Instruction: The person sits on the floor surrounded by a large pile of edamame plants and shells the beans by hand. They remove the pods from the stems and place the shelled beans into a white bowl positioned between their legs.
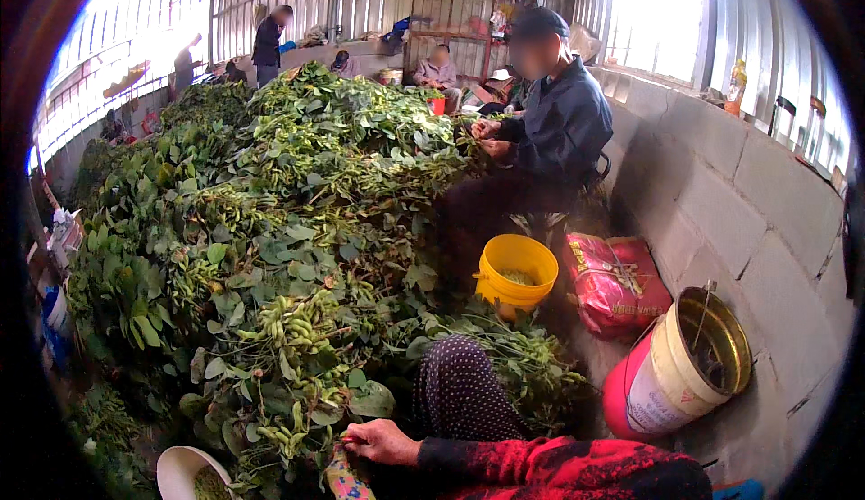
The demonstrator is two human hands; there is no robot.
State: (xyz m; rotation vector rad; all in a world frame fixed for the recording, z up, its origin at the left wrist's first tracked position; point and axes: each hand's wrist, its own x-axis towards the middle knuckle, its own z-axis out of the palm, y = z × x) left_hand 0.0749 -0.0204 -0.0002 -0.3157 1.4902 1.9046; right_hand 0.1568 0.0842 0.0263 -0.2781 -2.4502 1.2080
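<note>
My right hand (383,441) reaches in from the lower right in a red and black sleeve. Its fingers are closed at the edge of a huge heap of soybean plants (288,333); what they pinch is hidden. Just below the fingertips is a floral-patterned cloth (349,480), which may be a glove or sleeve on my left hand; no bare fingers of that hand show. Green pods (293,324) hang thickly on the nearest stalks. A white bucket (183,473) holding small green pieces stands at the lower left. My knee (459,387), in dark dotted cloth, is beside the right hand.
A person (554,131) in dark clothes sits at the heap's right edge. Near them stand a yellow bucket (516,275), a red sack (617,284) and a tilted pink-and-cream bucket (676,365) by the block wall (766,230). Several people are farther back.
</note>
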